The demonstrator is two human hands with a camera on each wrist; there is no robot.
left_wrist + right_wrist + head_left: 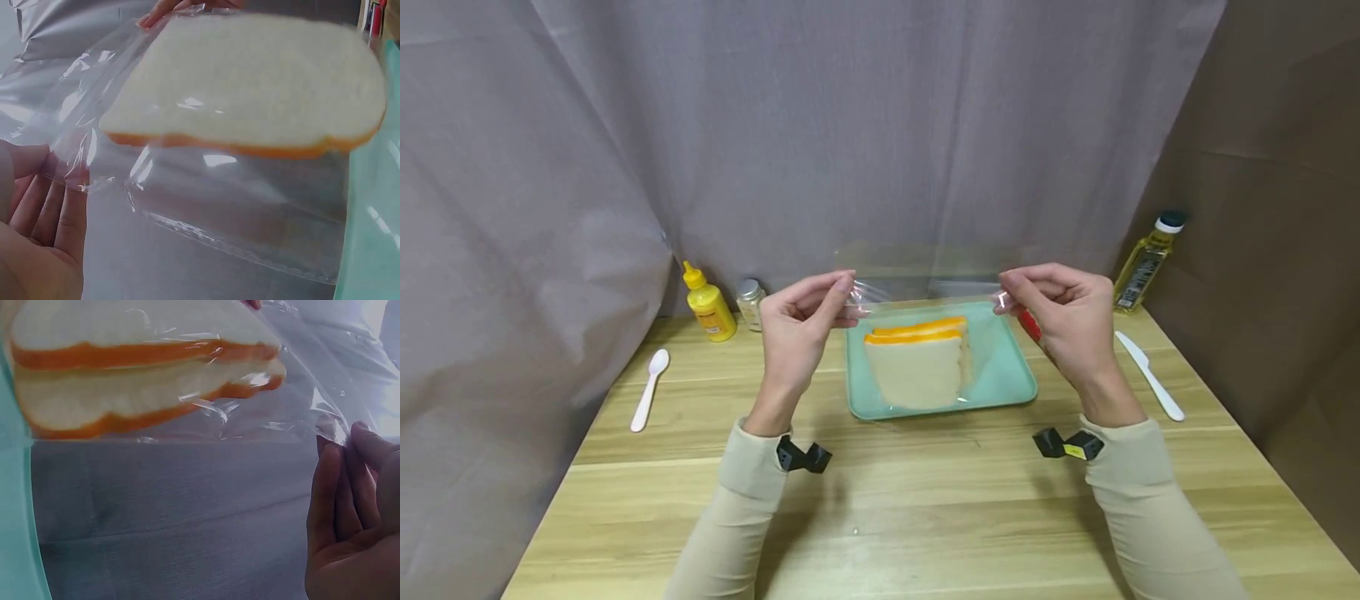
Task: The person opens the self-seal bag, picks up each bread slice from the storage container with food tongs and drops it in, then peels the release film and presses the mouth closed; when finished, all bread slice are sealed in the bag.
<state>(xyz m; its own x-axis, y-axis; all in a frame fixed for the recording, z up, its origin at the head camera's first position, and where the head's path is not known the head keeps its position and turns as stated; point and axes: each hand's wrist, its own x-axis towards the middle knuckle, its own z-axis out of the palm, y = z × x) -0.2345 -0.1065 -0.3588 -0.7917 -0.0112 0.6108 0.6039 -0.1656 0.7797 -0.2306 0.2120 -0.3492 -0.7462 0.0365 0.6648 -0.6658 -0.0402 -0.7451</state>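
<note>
A clear plastic bag (917,312) hangs upright between both hands, with slices of bread (913,371) inside it. My left hand (797,333) pinches the bag's upper left corner between thumb and fingers. On the other side my right hand (1067,325) pinches the upper right corner the same way. Two bread slices with orange crusts show through the film in the right wrist view, one behind the other (144,394). Behind and below the bag lies a light green tray (1018,393); whether the bag's bottom touches it I cannot tell.
To the left are a white spoon (651,389), a yellow squeeze bottle (711,308) and a small lidded jar (750,305). A white knife (1150,377) and an oil bottle (1144,268) stand or lie at the right. Something red (1031,325) is partly hidden by the right hand.
</note>
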